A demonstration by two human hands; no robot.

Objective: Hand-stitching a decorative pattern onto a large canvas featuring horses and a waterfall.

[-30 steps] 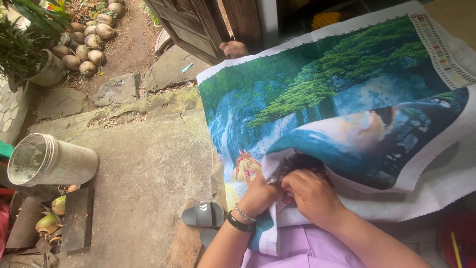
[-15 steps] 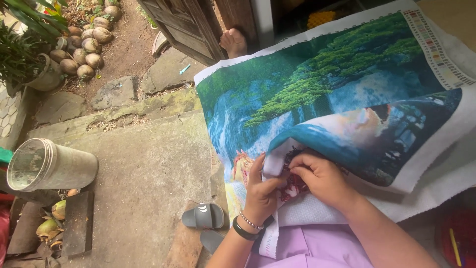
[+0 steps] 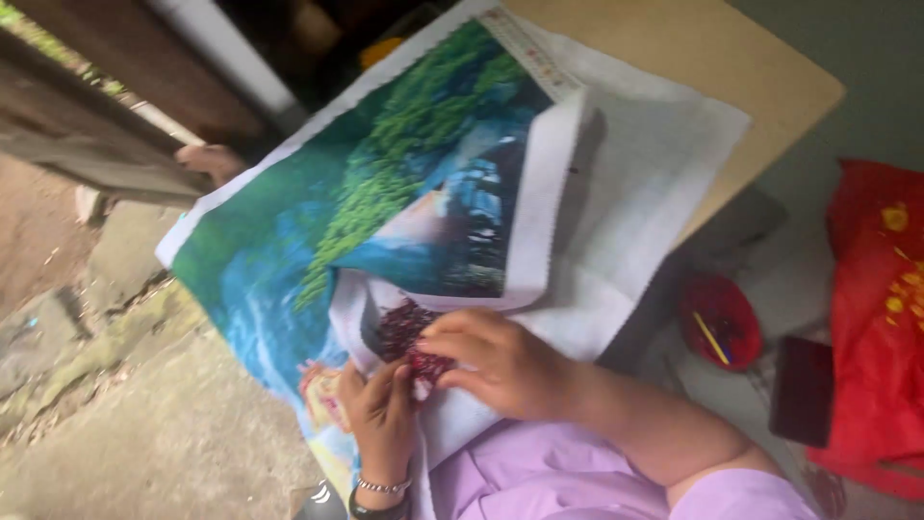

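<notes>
A large embroidery canvas point(image 3: 404, 202) with a blue and green landscape picture lies over my lap and a tan table. Its white edge is folded back, showing a dark red stitched patch point(image 3: 409, 337). My left hand point(image 3: 380, 419), with a bracelet and dark band at the wrist, grips the cloth's lower edge from below. My right hand point(image 3: 500, 361) rests on top of the cloth beside the red patch, fingers pinched together on the fabric. A needle is too small to make out.
A tan table point(image 3: 731, 67) carries the cloth's far side. A red bowl point(image 3: 722, 318) with a yellow stick, a dark flat object point(image 3: 801, 390) and a red bag point(image 3: 881, 308) sit at right. Concrete ground point(image 3: 144, 424), a wooden door and someone's foot point(image 3: 207, 159) lie at left.
The view has swung right: the metal bucket, coconuts and sandal have left the frame, and the table and red items have appeared. Both hands stay on the cloth's folded edge.
</notes>
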